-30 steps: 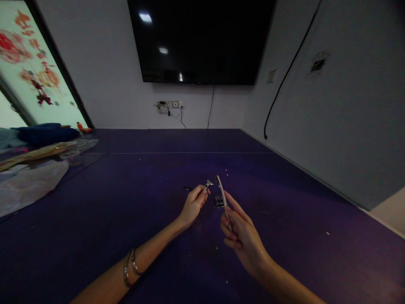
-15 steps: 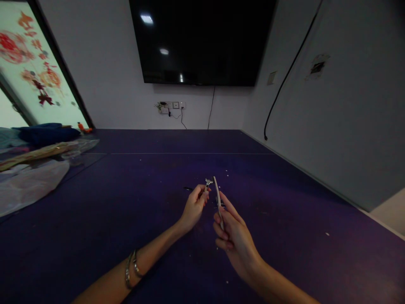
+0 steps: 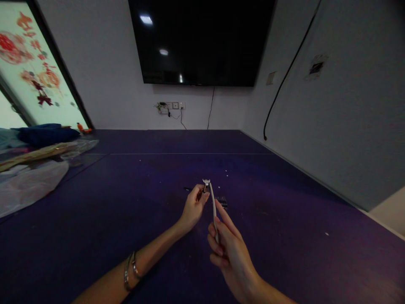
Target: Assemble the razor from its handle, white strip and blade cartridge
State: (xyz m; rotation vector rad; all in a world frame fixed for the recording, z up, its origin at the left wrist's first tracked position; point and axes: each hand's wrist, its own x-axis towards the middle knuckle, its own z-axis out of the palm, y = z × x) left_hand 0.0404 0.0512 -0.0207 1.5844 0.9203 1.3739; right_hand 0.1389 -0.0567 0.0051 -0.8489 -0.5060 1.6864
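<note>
My left hand [image 3: 193, 207] pinches a small silver metal piece [image 3: 206, 182] with a flared top, its lower part hidden by the fingers; I cannot make out its kind. My right hand [image 3: 232, 247] grips a thin, pale, slightly curved stick [image 3: 213, 202], held nearly upright with the index finger along it. The stick's tip is right beside the metal piece; whether they touch is unclear. Beyond the right index finger, a small dark object [image 3: 222, 201] lies on the purple surface [image 3: 142, 202]. Another slim dark item [image 3: 187, 188] lies just left of my left fingers.
White specks [image 3: 226, 171] dot the surface. At left lie clear plastic sheeting [image 3: 34, 181] and a dark blue cloth bundle [image 3: 47, 134]. A large screen [image 3: 202, 42] hangs on the far wall above sockets [image 3: 175, 105]. A black cable [image 3: 286, 78] hangs along the right wall.
My right hand and the pale stick have moved left and a little down, nearer to me. The metal piece has turned slightly and shifted left. More of the dark object behind shows.
</note>
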